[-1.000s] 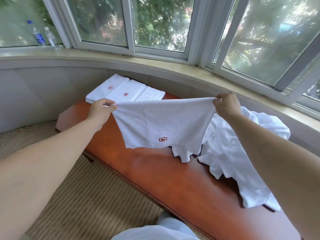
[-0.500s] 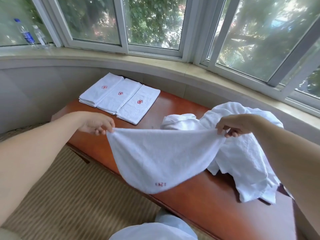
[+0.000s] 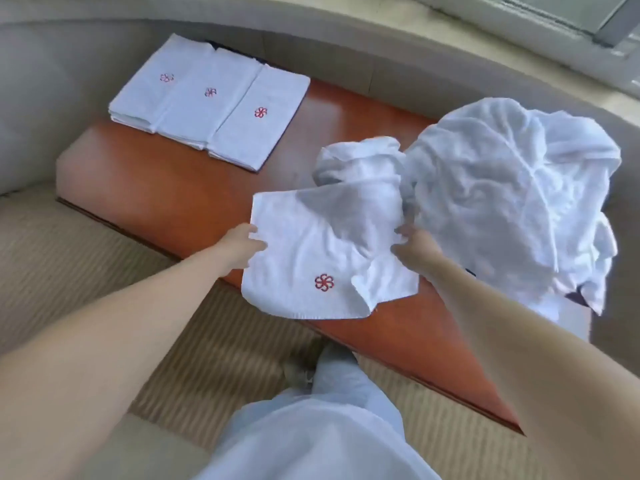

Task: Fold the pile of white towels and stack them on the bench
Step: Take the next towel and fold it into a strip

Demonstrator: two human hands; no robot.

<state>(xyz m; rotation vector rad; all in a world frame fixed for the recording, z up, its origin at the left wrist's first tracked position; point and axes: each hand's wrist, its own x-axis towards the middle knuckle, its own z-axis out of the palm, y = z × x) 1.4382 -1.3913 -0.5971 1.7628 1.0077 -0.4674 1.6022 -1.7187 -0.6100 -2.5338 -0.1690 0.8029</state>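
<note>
Both hands, left hand (image 3: 244,244) and right hand (image 3: 412,245), are pinching the towel (image 3: 322,251) mid-frame by its side edges; it is probably light and floppy, best handled by its corners.

- bench (image 3: 166,181): reddish-brown wood, smooth with a soft gloss
- towel (image 3: 311,244) at 6 o'clock: white terry cloth, matt, red stitched emblem
- pile (image 3: 502,188) at 3 o'clock: same nubby cloth
- floor (image 3: 69,258): ribbed beige carpet

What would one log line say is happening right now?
step: laying towel on bench | left hand: grips left edge | right hand: grips right edge | folded towels: three, far end | unfolded pile: right
</note>
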